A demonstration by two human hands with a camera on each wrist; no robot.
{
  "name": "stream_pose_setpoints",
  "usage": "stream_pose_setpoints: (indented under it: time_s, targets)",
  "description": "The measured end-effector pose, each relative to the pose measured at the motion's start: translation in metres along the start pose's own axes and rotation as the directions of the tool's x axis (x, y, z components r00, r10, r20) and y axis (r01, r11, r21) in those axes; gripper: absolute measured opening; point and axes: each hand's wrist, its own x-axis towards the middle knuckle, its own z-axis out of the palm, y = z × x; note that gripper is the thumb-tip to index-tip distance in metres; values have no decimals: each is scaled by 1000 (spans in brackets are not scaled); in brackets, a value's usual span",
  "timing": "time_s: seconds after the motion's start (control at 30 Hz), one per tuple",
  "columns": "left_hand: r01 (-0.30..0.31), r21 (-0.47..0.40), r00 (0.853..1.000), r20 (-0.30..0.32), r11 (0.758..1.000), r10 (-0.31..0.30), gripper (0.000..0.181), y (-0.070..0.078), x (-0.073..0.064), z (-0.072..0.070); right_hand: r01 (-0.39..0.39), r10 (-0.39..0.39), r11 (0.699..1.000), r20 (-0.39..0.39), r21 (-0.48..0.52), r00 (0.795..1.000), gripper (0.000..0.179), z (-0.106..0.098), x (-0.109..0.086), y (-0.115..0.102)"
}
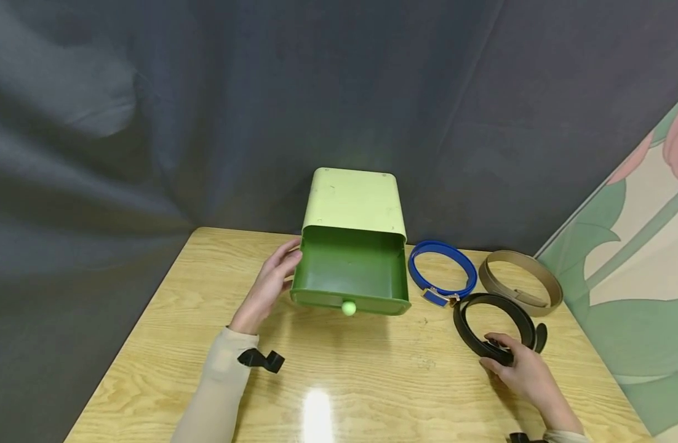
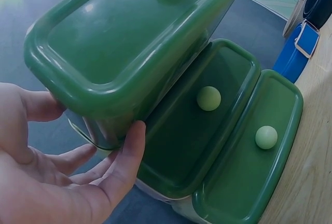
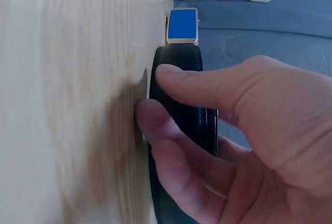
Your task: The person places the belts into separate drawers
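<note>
A small drawer cabinet (image 1: 354, 200) has a pale top and green drawers. Its top drawer (image 1: 347, 271) is pulled out, with nothing seen inside. My left hand (image 1: 268, 283) lies along the drawer's left side; in the left wrist view its loosely bent fingers (image 2: 132, 146) reach around the drawer's corner, behind the front. On the right, my right hand (image 1: 524, 372) pinches the near side of a coiled black belt (image 1: 496, 301) between thumb and fingers. The right wrist view shows the belt (image 3: 179, 60) standing on edge on the wood, the thumb against it.
A coiled blue belt (image 1: 441, 246) with a gold-rimmed buckle lies right of the cabinet. Beside it is a coiled tan belt (image 1: 522, 261). Two lower drawers (image 2: 228, 68) with round knobs are closed. A dark curtain (image 1: 339, 80) hangs behind the wooden table (image 1: 372, 381).
</note>
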Motion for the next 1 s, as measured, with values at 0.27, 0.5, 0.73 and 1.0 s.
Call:
stream_pose_setpoints:
  time_s: [0.27, 0.5, 0.73, 1.0]
  targets:
    - [5, 1, 1000, -5, 1000, -5, 58, -4, -1, -1, 16, -16, 1000, 13, -4, 1000, 49, 1, -1, 2]
    - [3, 0, 1000, -4, 1000, -3, 58, -3, -1, -1, 47, -46, 999, -28, 3, 999, 43, 4, -3, 3]
    - [-3, 5, 1000, -1, 1000, 3, 58, 0, 0, -1, 67, -67, 998, -59, -14, 996, 38, 3, -3, 2]
    - [8, 8, 1000, -8, 1000, -8, 58, 0, 0, 0, 24, -24, 1000, -91, 0, 996, 45, -4, -12, -5]
